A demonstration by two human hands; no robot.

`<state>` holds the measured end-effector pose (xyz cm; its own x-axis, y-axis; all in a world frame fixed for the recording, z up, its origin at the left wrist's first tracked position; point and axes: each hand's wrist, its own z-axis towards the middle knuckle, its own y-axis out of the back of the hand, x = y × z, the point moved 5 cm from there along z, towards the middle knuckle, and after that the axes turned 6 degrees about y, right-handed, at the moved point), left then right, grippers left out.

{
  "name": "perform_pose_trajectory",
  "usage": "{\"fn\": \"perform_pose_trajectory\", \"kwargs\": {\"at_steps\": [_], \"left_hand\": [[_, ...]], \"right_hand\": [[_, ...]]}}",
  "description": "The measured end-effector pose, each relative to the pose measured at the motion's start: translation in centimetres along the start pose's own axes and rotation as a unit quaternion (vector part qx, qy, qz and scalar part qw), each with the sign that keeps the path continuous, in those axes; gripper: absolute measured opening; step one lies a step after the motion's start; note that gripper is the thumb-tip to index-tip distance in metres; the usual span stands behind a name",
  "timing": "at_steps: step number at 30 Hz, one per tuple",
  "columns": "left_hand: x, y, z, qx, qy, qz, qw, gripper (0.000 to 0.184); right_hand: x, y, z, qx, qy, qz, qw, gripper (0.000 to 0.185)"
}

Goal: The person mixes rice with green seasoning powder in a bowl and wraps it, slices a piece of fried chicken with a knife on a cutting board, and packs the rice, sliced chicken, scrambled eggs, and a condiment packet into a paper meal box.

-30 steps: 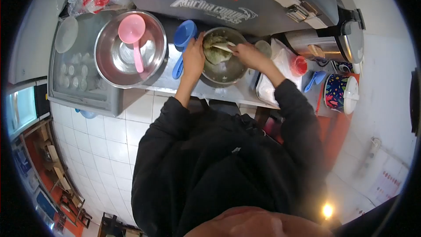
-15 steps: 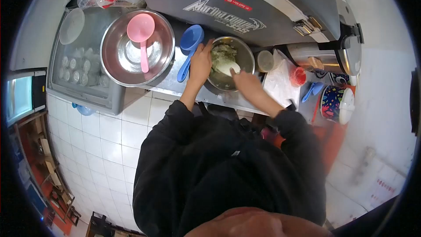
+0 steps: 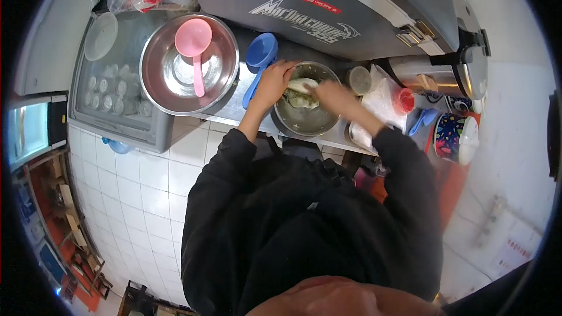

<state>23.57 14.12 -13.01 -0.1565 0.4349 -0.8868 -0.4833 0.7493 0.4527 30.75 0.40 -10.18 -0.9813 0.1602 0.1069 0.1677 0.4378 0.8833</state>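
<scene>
Head view, stirring: the white paddle (image 3: 300, 85) has passed from the near side of the mixture to its far side since half a second ago.
Mixing bowl (image 3: 316, 124): steel, on the surface (image 3: 233, 109), holding paddle and mixture.
Mixture (image 3: 301, 101): pale green, lumpy, heaped toward the bowl's left and middle (its finer texture is too small to tell).
Right hand (image 3: 335, 100): closed around the paddle's handle, blurred.
Left hand (image 3: 273, 86): fingers at the bowl's left rim; cannot tell how firmly they grip.
Edges: the blue dipper (image 3: 261, 51) lies just beside the left hand; a round container (image 3: 359, 81) stands just right of the bowl.
Open room: a bare strip between dipper and large basin (image 3: 158, 67).
</scene>
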Motion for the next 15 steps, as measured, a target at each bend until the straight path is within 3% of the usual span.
{"fn": "perform_pose_trajectory", "kwargs": {"at_steps": [2,4,6,8,12,14,15], "left_hand": [[0.2,0.4,0.2,0.003,0.023,0.0,1.0,0.026],[0.6,0.2,0.9,0.003,0.036,0.002,0.999,0.025],[0.1,-0.3,0.7,-0.028,-0.01,0.033,0.999,0.023],[1.4,-0.7,1.2,-0.018,-0.016,0.033,0.999,0.021],[1.4,-0.2,1.7,0.003,-0.017,0.083,0.996,0.019],[1.0,-0.2,1.5,0.005,0.004,0.096,0.995,0.019],[0.7,-0.2,1.6,-0.005,-0.006,0.076,0.997,0.018]], "right_hand": [[5.9,-1.0,-3.5,0.019,-0.08,-0.043,0.996,0.055],[6.8,-3.3,-3.9,0.025,-0.092,-0.028,0.995,0.055],[5.8,-4.9,-3.8,0.033,-0.111,-0.008,0.993,0.055],[2.9,-3.6,-1.5,-0.05,-0.067,-0.001,0.997,0.051],[-0.8,1.6,-3.5,-0.075,0.027,0.078,0.994,0.05],[1.7,2.7,-6.8,0.048,-0.022,0.009,0.999,0.049],[2.8,0.2,-6.7,0.042,-0.034,-0.021,0.998,0.047]]}}
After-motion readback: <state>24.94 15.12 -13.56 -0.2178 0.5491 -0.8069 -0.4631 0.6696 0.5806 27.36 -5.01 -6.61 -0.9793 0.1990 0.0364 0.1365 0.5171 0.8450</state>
